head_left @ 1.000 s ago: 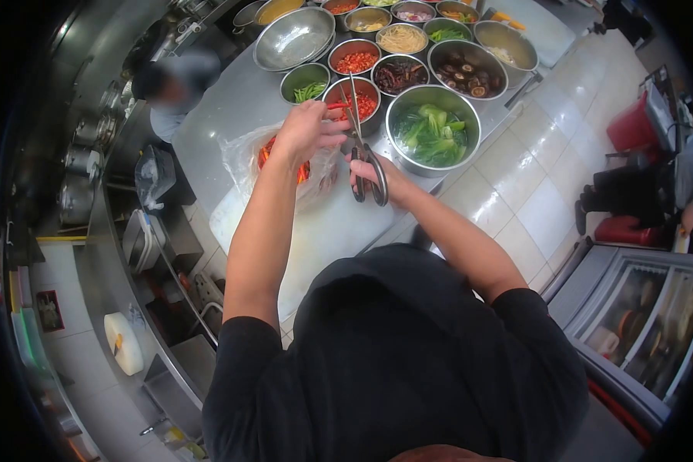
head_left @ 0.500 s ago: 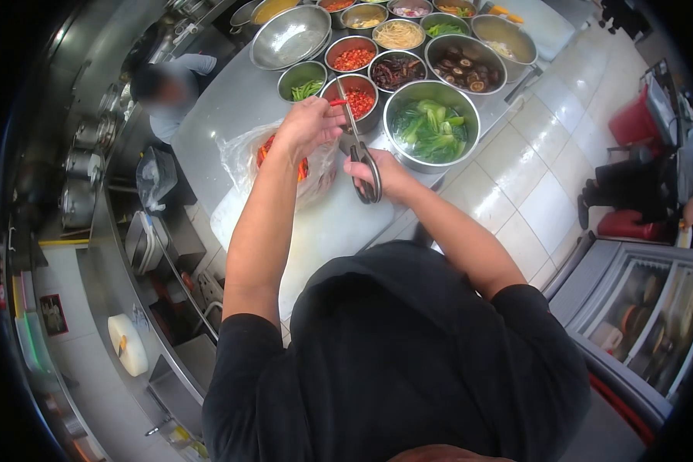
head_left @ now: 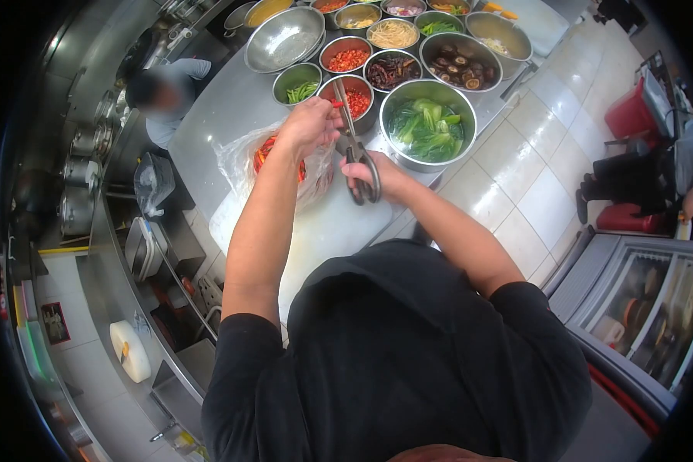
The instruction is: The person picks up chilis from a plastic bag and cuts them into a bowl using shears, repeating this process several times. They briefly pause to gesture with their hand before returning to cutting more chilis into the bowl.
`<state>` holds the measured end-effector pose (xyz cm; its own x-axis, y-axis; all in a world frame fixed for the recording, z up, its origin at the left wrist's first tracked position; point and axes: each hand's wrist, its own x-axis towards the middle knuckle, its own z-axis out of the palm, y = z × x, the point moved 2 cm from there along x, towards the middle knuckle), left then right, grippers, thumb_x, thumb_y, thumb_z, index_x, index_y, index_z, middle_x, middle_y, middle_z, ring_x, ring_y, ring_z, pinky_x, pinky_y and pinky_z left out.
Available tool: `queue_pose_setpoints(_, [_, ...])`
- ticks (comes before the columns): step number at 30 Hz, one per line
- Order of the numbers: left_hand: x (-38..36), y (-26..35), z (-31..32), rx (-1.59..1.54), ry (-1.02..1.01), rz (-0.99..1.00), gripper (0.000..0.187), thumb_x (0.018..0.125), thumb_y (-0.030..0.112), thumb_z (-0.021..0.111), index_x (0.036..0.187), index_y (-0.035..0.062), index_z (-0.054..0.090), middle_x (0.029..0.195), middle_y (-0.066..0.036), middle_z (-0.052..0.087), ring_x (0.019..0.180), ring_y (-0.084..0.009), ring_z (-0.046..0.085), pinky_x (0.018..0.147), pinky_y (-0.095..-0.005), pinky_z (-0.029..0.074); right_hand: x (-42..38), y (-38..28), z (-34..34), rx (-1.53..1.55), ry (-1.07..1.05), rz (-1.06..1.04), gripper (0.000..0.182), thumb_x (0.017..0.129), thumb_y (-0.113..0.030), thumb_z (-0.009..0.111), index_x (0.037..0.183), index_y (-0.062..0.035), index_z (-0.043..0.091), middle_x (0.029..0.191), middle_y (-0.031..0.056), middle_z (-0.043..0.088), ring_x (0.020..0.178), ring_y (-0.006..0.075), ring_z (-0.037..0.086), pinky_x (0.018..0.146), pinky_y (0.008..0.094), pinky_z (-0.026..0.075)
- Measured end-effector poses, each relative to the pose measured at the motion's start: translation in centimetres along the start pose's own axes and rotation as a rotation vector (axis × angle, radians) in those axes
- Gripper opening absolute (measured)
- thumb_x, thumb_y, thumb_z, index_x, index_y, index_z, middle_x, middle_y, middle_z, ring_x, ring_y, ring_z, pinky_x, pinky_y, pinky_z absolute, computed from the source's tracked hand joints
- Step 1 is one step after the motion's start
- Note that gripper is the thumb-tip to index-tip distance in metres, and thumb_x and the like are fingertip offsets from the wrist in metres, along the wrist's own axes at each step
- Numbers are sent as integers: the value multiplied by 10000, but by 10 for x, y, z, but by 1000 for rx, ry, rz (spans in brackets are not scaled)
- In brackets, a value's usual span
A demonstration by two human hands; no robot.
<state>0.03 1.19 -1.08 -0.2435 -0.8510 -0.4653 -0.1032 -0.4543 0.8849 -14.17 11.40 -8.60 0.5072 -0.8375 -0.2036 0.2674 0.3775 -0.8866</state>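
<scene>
My left hand pinches a red chili pepper above a metal bowl of cut red chilies. In my right hand is a pair of scissors with dark handles, its blades pointing up beside the chili. Below my left wrist lies a clear plastic bag with whole red chilies in it, at the far end of a white cutting board. A large pot of leafy greens in water stands to the right of the scissors.
Several metal bowls hold green peppers, dried chilies, mushrooms and bean sprouts. A wide metal basin is at the back. Another person is at the left beyond the table. An open-topped fridge stands right.
The chili in my left hand looks shorter, and the scissor blades appear slightly more apart. Both hands stay over the chili bowl; the whole view has shifted a little.
</scene>
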Motion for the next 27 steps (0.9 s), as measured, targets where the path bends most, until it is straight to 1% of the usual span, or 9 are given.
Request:
queue_pose_setpoints(3, [-4, 4, 1, 18, -3, -17, 173, 895, 117, 479, 1039, 42, 538, 978, -76, 610, 875, -175, 593, 709, -307, 476, -3, -4, 0, -8, 1, 42, 490, 840, -363, 662, 1161, -18, 530, 778, 50, 607, 670, 138, 592, 595, 284, 476])
queue_pose_setpoints(6, [5, -2, -3, 70, -3, -22, 178, 893, 123, 484, 1043, 45, 539, 963, -66, 609, 870, -170, 586, 712, -311, 470, 1, -6, 0, -17, 10, 69, 483, 842, -355, 660, 1152, -10, 528, 781, 45, 606, 666, 131, 589, 585, 276, 466])
queue_pose_setpoints(9, [0, 3, -1, 56, 11, -33, 186, 893, 128, 487, 1051, 47, 541, 962, -63, 606, 875, -170, 584, 720, -307, 462, 2, 3, -7, -43, 38, 88, 474, 846, -365, 663, 1146, -21, 534, 774, 34, 603, 665, 127, 589, 576, 266, 456])
queue_pose_setpoints(12, [2, 2, -1, 81, 11, -50, 184, 891, 136, 491, 1048, 53, 542, 958, -61, 605, 869, -168, 582, 717, -303, 457, 7, 8, -4, 133, -8, 148, 487, 847, -393, 666, 1141, -25, 544, 768, 30, 601, 662, 127, 587, 581, 264, 459])
queue_pose_setpoints(15, [1, 3, 0, 87, 28, -39, 173, 894, 146, 496, 1035, 58, 542, 956, -61, 604, 870, -169, 586, 716, -299, 453, 4, 3, -7, -92, 0, 64, 498, 850, -423, 662, 1136, -31, 551, 762, 32, 604, 665, 126, 588, 585, 259, 457])
queue_pose_setpoints(18, [3, 3, -4, 116, 23, -65, 158, 897, 160, 500, 1017, 67, 544, 936, -50, 595, 856, -167, 582, 720, -306, 454, 2, -1, -2, -79, -14, 64, 486, 852, -438, 655, 1104, -31, 568, 759, 35, 606, 663, 126, 584, 585, 262, 456])
queue_pose_setpoints(21, [7, -1, -4, 137, 11, -51, 149, 902, 176, 501, 1007, 79, 543, 933, -45, 592, 863, -167, 583, 731, -319, 454, 1, -8, 1, -92, 22, 80, 453, 848, -440, 661, 1036, -36, 585, 760, 34, 608, 663, 125, 584, 583, 267, 456])
queue_pose_setpoints(24, [1, 6, -3, 176, 40, -51, 131, 907, 187, 502, 987, 90, 538, 917, -35, 586, 863, -166, 583, 731, -319, 453, -2, -8, -1, -122, 52, 76, 441, 836, -450, 676, 973, -40, 590, 754, 35, 606, 661, 121, 582, 582, 267, 456])
queue_pose_setpoints(27, [6, 3, -4, 196, 6, -53, 114, 912, 195, 506, 972, 102, 535, 904, -24, 579, 870, -168, 586, 731, -312, 452, 1, -10, 2, -90, 38, 96, 441, 836, -465, 671, 955, -49, 584, 745, 35, 605, 657, 115, 578, 572, 259, 454])
